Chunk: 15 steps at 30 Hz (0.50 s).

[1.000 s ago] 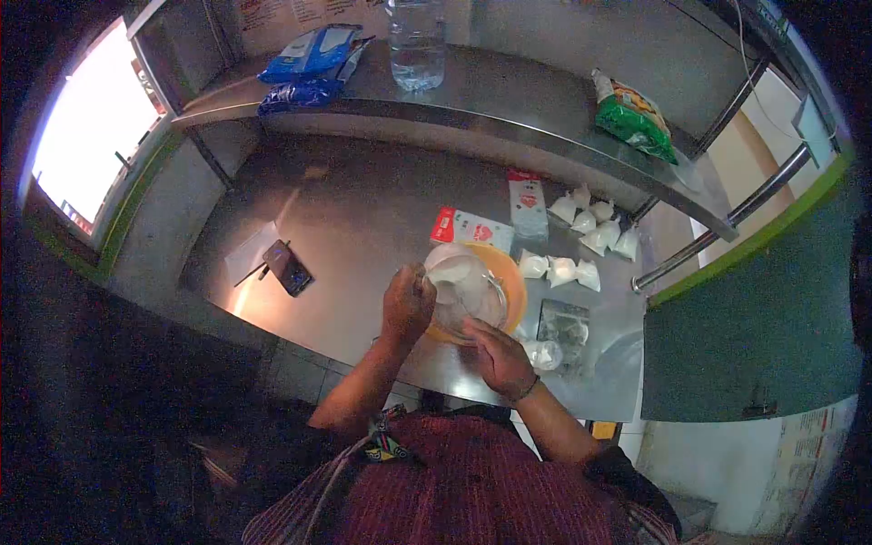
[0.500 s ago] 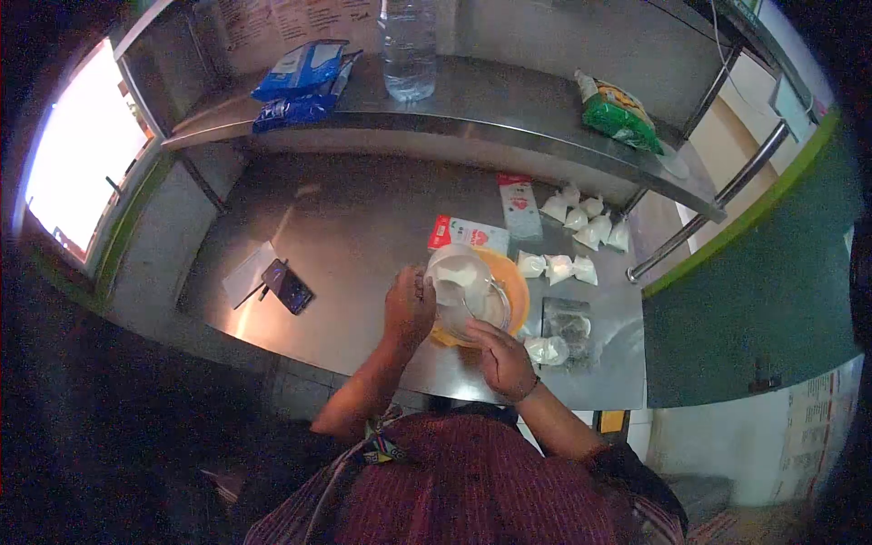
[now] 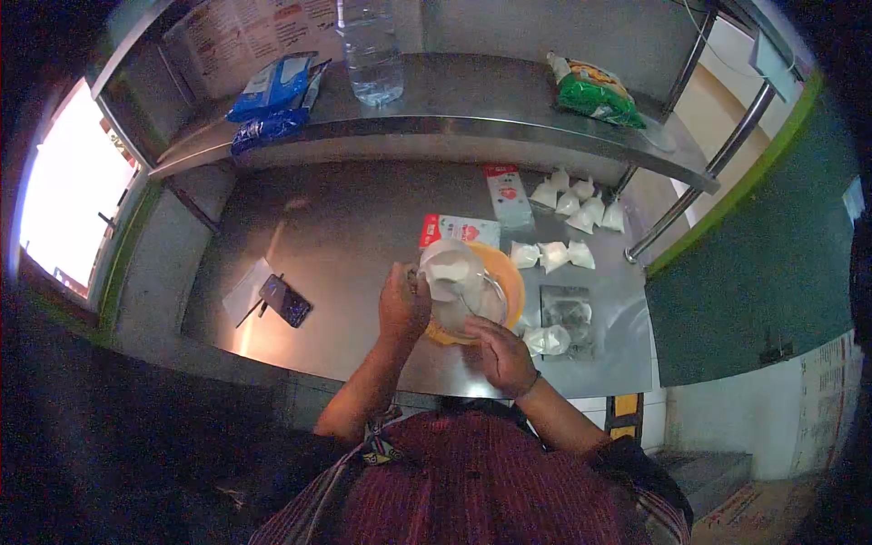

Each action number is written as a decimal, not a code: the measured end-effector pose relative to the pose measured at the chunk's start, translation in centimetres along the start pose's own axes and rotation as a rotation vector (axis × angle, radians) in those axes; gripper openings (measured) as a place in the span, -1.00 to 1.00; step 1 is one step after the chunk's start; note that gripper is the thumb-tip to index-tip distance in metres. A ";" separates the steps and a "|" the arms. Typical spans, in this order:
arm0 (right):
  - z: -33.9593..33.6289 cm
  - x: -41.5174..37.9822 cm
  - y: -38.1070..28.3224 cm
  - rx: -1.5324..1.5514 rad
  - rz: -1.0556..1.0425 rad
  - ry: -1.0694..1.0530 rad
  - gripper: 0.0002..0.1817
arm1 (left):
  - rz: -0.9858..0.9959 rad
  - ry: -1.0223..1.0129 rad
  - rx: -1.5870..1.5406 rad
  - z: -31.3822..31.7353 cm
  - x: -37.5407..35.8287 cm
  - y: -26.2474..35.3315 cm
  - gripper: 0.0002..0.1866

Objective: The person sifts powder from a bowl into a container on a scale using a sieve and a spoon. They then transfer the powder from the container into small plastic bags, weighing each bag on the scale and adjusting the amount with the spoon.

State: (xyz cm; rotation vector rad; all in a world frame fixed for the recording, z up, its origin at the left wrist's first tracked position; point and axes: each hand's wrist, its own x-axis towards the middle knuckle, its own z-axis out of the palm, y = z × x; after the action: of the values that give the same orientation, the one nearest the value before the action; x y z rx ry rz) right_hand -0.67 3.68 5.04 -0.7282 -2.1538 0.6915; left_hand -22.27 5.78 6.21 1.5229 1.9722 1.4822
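My left hand (image 3: 404, 304) is closed on the side of a pale, see-through plastic jug (image 3: 438, 257) with white powder in it. The jug is tilted over an orange basin (image 3: 515, 283), which has more whitish contents inside. Over the basin's near right side, my right hand (image 3: 502, 356) has its fingers pinched together on a thin metal spoon (image 3: 466, 307); the spoon's far end is hard to make out at the jug's lower edge. Just right of this hand lies a knotted bag of white powder (image 3: 547, 341).
Behind the basin lie two red-and-white packets (image 3: 461, 231). Several small tied bags of white powder (image 3: 554, 255) stand at the right, near a clear plastic packet (image 3: 568, 313). A phone (image 3: 285, 301) rests at left. The shelf (image 3: 454, 95) above carries a water bottle (image 3: 373, 68).
The head view has shifted a little. Both hands stay over the basin, with the jug in my left hand at a slightly different tilt.
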 end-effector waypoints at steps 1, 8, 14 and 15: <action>-0.1 0.3 0.0 0.001 -0.002 0.003 -0.69 | 0.003 0.000 0.001 0.0 0.2 -0.1 -0.82; -1.2 0.8 0.3 0.038 0.081 0.039 -0.68 | 0.077 -0.049 0.113 -0.2 0.2 0.5 -0.83; -3.0 3.5 0.7 -0.137 -0.003 -0.020 -0.67 | 0.158 -0.111 0.146 0.3 0.2 0.9 -0.84; -3.2 3.8 0.6 -0.167 0.021 -0.063 -0.66 | 0.159 -0.132 0.154 0.4 0.3 0.8 -0.84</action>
State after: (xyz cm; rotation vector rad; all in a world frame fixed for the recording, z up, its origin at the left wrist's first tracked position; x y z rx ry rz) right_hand -0.17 7.45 8.27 -0.8280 -2.2847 0.5564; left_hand -21.62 6.23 6.77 1.8303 1.9675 1.2731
